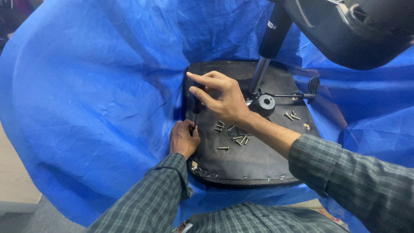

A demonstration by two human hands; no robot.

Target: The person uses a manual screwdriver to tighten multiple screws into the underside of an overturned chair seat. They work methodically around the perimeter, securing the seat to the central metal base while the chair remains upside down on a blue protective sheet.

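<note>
An upturned black chair seat lies on a blue sheet. My right hand grips the black handle of a screwdriver, held upright near the seat's left edge. My left hand pinches at the screwdriver's tip, where a small screw seems to sit. Several loose silver screws lie on the seat just right of my left hand. More screws lie farther right.
A metal gas-lift column rises from the black mechanism at the seat's centre, with a lever sticking out right. The black chair base looms at upper right. Floor shows at lower left.
</note>
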